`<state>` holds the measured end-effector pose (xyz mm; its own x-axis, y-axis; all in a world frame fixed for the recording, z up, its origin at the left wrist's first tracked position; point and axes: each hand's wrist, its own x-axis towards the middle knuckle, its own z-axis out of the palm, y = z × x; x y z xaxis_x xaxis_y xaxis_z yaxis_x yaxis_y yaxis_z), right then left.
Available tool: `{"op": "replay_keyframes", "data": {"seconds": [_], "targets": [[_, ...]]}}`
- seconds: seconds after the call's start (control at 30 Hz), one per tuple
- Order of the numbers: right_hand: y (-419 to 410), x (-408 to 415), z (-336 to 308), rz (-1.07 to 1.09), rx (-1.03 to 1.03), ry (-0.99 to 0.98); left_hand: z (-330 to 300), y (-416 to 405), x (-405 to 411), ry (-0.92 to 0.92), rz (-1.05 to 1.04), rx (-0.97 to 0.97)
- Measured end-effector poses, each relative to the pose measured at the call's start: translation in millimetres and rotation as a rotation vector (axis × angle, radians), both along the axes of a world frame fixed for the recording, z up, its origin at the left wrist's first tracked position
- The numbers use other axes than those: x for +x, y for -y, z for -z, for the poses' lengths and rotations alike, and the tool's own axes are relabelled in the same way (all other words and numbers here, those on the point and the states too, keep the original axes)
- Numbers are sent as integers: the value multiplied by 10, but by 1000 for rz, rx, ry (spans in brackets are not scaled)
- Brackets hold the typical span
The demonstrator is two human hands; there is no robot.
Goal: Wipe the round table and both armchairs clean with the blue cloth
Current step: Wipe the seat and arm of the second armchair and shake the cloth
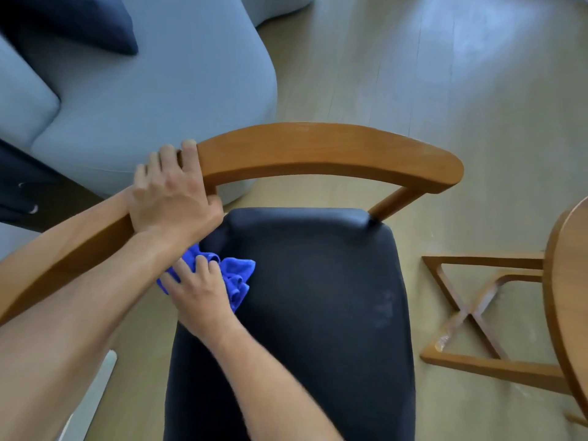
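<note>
blue cloth (237, 276) under r hand (199, 292), sofa (152, 100) behind armchair (318, 148)

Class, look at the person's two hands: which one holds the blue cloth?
The right hand presses the blue cloth onto the dark seat; the left hand only grips the chair's wooden backrest.

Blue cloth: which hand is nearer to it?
Right. The right hand presses on the blue cloth on the seat; the left hand grips the wooden backrest above.
</note>
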<state>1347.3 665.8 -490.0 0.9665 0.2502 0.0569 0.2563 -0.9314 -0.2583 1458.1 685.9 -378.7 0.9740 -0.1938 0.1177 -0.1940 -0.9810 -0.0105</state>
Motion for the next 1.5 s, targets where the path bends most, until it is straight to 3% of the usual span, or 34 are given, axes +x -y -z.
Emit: {"op": "replay_keyframes", "data": {"seconds": [0.07, 0.13, 0.3, 0.4, 0.5, 0.57, 0.7, 0.77, 0.87, 0.93, 1.03, 1.13, 1.2, 1.27, 1.43, 1.5], "targets": [[403, 45, -6, -128, -48, -33, 1, -13, 4, 13, 13, -12], [1007, -48, -63, -44, -28, -33, -4, -21, -6, 17, 14, -9], [2486, -788, -107, 574, 33, 72, -9, -10, -10, 19, 19, -24], [2527, -965, -80, 881, 103, 28, -6, -18, -8, 27, 13, -29], [2003, -1045, -69, 1181, 209, 58, 20, -5, -8, 41, 1, -42], [1330, -1190, -43, 1015, 199, 56, 24, 1, -1, 44, 3, -55], [-40, -1603, -24, 407, 207, -150, 19, -23, -2, 43, 8, -44], [-43, -1653, -2, 152, 145, -186, 20, -22, -6, 43, 15, -36], [699, -1561, -91, -224, -23, -125, 12, -26, -3, 32, 24, -40], [1532, -1462, -182, -134, -32, -46, 12, -44, 2, 36, 11, -30], [2664, -1328, -200, 408, 25, -2, 20, -28, 0, 35, 9, -24], [2907, -1087, -111, 920, 154, -101, 35, -20, 7, 27, -2, -27], [2615, -879, -47, 1116, 197, -57, 53, -21, 8, 34, -4, -30], [2085, -709, -18, 1092, 250, -8, 76, -20, 7, 49, -4, -28], [253, -780, -97, 456, 292, -121, 54, -71, 2, 20, 15, -22], [-9, -835, -177, 378, 309, -240, 32, -88, -10, -30, 39, -35]]}}
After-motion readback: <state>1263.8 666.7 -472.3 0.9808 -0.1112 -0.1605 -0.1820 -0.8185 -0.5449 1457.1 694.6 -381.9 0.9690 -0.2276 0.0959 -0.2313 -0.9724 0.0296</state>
